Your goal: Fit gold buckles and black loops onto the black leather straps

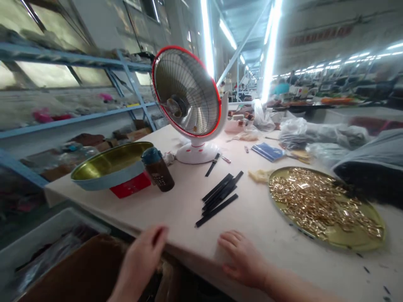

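Well, the black strips [219, 196] lie in a loose, overlapping heap on the pale surface [179, 209], a little beyond the person's hands, with one strip set apart along the near side. Just short of the strips, toward the person, the right hand [242, 258] rests palm down on the surface, fingers lightly bent and side by side, nothing seen in it. The left hand [141, 258] hangs at the surface's edge, nearer than the strips and off to their left, fingers loosely curled; it's blurred, and from here I can't tell whether anything is in it.

I'd judge this a lull between grips, since neither hand touches the strips. Taking one up would call for a short forward reach by the right hand and a pinch at an end, so that the overlapping ones aren't dragged along.

To the right of the strips is the round tray [333, 241], spread with small gold pieces [302, 199], and a yellow scrap [260, 175] sits between. Left of the strips stands the bottle [159, 172], then the basin [103, 182] over a red box [131, 185]. Straight past the strips rises the fan-shaped heater [189, 92]; beyond them to the right lie the blue packet [267, 152] and plastic bags [324, 132].
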`<action>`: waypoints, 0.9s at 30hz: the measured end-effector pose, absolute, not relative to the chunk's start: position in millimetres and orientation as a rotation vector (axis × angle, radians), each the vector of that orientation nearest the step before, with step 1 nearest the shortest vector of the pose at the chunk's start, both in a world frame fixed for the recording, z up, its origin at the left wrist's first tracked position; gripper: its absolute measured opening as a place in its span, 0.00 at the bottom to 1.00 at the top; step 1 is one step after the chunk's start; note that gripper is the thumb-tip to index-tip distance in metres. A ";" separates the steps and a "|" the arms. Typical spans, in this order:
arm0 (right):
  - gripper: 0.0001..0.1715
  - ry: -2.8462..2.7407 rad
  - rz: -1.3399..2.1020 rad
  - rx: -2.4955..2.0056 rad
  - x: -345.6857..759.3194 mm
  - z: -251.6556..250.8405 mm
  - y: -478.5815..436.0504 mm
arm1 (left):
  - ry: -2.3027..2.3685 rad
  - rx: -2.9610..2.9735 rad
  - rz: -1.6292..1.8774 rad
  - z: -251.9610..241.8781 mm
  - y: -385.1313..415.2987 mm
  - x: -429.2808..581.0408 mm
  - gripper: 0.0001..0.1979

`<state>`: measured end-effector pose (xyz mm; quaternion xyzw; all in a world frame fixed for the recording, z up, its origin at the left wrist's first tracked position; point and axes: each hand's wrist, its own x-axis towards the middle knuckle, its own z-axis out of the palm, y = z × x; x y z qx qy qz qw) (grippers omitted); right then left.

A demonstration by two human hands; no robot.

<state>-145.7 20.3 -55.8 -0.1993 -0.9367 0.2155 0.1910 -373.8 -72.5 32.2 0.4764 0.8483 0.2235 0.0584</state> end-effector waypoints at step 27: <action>0.16 -1.347 1.581 -1.399 201.4 -18.4 61.2 | 0.783 0.492 0.448 -33.4 17.5 50.1 0.10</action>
